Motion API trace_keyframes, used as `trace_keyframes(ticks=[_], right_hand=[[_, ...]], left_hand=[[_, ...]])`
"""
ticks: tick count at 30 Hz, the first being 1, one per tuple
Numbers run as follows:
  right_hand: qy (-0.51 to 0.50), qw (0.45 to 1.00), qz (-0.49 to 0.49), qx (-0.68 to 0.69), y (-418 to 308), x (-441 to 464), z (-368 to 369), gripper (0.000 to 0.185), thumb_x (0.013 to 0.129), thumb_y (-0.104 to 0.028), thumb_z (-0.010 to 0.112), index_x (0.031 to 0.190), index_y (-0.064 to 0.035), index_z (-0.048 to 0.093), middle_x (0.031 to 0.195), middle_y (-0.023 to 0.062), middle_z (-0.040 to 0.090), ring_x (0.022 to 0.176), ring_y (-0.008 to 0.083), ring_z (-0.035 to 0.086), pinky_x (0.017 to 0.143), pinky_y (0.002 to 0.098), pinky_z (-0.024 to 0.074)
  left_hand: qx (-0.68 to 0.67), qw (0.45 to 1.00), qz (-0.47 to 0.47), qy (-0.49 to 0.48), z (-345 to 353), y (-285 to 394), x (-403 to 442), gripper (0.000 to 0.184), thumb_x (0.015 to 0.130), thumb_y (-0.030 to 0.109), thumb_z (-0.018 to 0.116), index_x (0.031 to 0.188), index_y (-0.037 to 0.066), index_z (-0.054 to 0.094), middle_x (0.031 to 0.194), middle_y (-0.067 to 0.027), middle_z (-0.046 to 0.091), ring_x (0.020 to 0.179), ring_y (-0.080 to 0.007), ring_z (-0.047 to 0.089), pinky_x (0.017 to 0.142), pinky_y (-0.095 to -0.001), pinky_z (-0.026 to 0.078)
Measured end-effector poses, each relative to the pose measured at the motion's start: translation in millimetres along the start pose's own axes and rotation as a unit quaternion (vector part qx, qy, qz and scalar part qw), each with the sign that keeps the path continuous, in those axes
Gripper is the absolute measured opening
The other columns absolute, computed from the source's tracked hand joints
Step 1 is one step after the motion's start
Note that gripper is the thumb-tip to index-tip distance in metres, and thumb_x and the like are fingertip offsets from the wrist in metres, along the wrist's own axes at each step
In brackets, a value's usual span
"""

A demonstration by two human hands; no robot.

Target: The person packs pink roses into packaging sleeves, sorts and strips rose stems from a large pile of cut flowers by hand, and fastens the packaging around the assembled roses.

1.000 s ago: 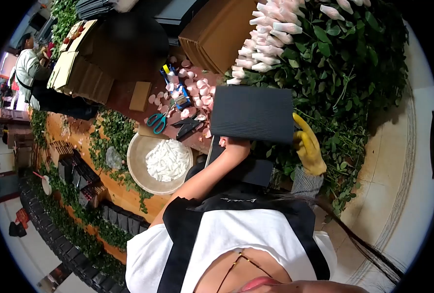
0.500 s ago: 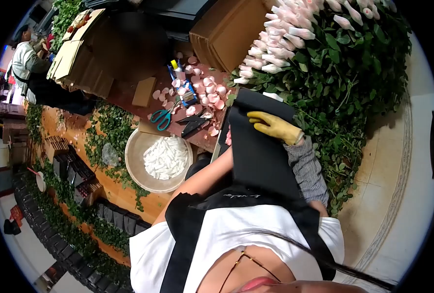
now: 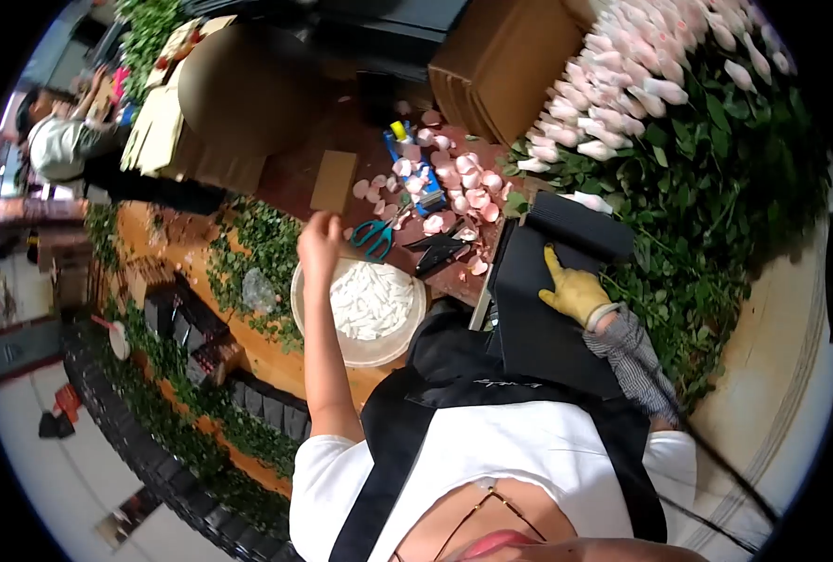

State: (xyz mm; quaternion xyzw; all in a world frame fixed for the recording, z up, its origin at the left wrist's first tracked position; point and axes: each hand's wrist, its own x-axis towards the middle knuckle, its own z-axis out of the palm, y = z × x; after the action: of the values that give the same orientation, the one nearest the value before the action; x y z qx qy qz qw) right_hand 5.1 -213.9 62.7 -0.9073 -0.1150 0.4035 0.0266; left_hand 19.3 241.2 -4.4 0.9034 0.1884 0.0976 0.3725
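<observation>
My left hand (image 3: pixel 320 242), bare, is over the upper left rim of a round bowl (image 3: pixel 416 328) of small white pieces (image 3: pixel 371 300). Its fingers are bent together beside a small brown block (image 3: pixel 334 181); whatever they may hold is hidden. Teal-handled scissors (image 3: pixel 372 240) lie just right of it. My right hand (image 3: pixel 575 292), in a yellow glove, lies on a black sheet (image 3: pixel 547 342) across my lap, thumb and forefinger apart. The far end of the sheet is a ribbed, rolled or folded part (image 3: pixel 580 228).
Pink petals (image 3: pixel 471 183), a blue tool (image 3: pixel 426 187) and a black tool (image 3: pixel 438 251) lie on the reddish table. Netted pink flowers (image 3: pixel 613 94) with leafy stems rise at right. Cardboard (image 3: pixel 501 66) stands behind. A co-worker (image 3: pixel 60 145) is at far left.
My left hand has left the black sheet and moved left over the bowl. My right hand has shifted slightly down the sheet. Earlier the ribbed black part was held up and spread out.
</observation>
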Motion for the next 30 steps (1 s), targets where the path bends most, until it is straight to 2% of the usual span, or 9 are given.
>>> trace_keyframes(ticks=[4,7,16,19,20,22,25,28,30], right_hand=[[0.053,0.992,0.02,-0.114,-16.1,13.4,23.6,0.093,0.09,-0.039,0.066,0.155,0.0066,0.018,0.092,0.0169,0.074,0.083,0.0334,0.071,0.078,0.0464,0.0528],[0.043,0.994,0.051,-0.091,-21.9,14.8,22.2,0.092,0.089,-0.04,0.067,0.154,0.0064,0.021,0.093,0.0175,0.073,0.083,0.034,0.07,0.079,0.0449,0.0526],[0.055,0.995,0.049,-0.069,-17.5,11.2,20.4,0.087,0.092,-0.035,0.062,0.157,0.003,0.018,0.087,0.012,0.074,0.075,0.0281,0.071,0.072,0.0421,0.0518],[0.055,0.992,0.062,-0.099,-22.3,15.3,29.8,0.088,0.09,-0.031,0.061,0.157,0.004,0.016,0.084,0.0099,0.075,0.073,0.0248,0.072,0.064,0.0402,0.0507],[0.069,0.99,0.06,-0.104,-21.8,16.3,32.8,0.088,0.09,-0.029,0.061,0.158,0.0041,0.015,0.083,0.0096,0.075,0.073,0.0243,0.072,0.061,0.0396,0.0503],[0.066,0.991,0.054,-0.104,-20.3,14.8,28.8,0.084,0.089,-0.025,0.061,0.156,0.0037,0.02,0.089,0.01,0.075,0.078,0.0242,0.073,0.065,0.0393,0.0517],[0.084,0.991,0.028,-0.096,-5.1,24.4,46.4,0.058,0.086,-0.022,0.063,0.139,0.0007,0.053,0.102,0.0134,0.075,0.09,0.0259,0.074,0.076,0.0417,0.056],[0.271,0.942,0.058,0.188,12.6,-5.3,50.0,0.027,0.087,-0.027,0.063,0.108,-0.0107,0.069,0.095,0.0147,0.074,0.086,0.0321,0.071,0.077,0.0453,0.0555],[0.43,0.887,0.094,0.141,15.5,-4.7,61.3,0.021,0.088,-0.03,0.064,0.099,-0.0125,0.069,0.084,0.0126,0.072,0.079,0.032,0.069,0.073,0.0461,0.0549]], left_hand=[[0.209,0.974,0.08,0.03,40.5,-44.4,72.6,0.062,0.082,0.038,0.078,0.13,0.004,0.057,0.116,-0.0267,0.063,0.11,-0.0444,0.058,0.093,-0.0493,0.049],[0.301,0.951,0.047,-0.048,68.3,-63.6,96.5,0.088,0.074,0.047,0.083,0.133,-0.008,0.047,0.123,-0.0306,0.059,0.114,-0.045,0.056,0.097,-0.0506,0.047],[0.037,0.997,0.052,0.031,44.3,-0.6,55.3,0.102,0.075,0.018,0.086,0.153,-0.005,0.024,0.147,-0.0306,0.042,0.13,-0.0436,0.049,0.108,-0.0469,0.044],[-0.235,0.874,0.038,-0.424,54.7,61.3,-1.0,0.095,0.083,0.019,0.081,0.156,-0.002,0.024,0.137,-0.018,0.051,0.119,-0.0263,0.054,0.098,-0.0356,0.048],[-0.287,0.794,0.074,-0.532,70.4,81.1,-20.6,0.086,0.09,0.02,0.075,0.157,0.0,0.025,0.127,-0.0135,0.06,0.109,-0.0193,0.059,0.089,-0.0315,0.052],[-0.317,0.701,-0.078,-0.634,109.6,118.7,-48.3,0.058,0.097,0.021,0.067,0.146,0.0,0.044,0.116,-0.0088,0.066,0.095,-0.0136,0.063,0.08,-0.0275,0.053],[-0.339,0.73,-0.141,-0.576,172.9,138.7,-78.4,0.025,0.1,0.022,0.065,0.112,0.001,0.064,0.082,-0.0008,0.065,0.073,-0.0086,0.059,0.066,-0.0239,0.049],[-0.213,0.888,0.192,-0.359,221.0,123.5,-100.7,0.024,0.094,0.016,0.073,0.09,0.002,0.054,0.073,-0.0009,0.058,0.061,-0.006,0.052,0.054,-0.0227,0.042],[-0.296,0.884,0.184,-0.311,232.5,121.2,-116.1,0.029,0.091,0.015,0.076,0.087,0.003,0.05,0.067,0.001,0.051,0.058,-0.006,0.044,0.053,-0.0213,0.038]])
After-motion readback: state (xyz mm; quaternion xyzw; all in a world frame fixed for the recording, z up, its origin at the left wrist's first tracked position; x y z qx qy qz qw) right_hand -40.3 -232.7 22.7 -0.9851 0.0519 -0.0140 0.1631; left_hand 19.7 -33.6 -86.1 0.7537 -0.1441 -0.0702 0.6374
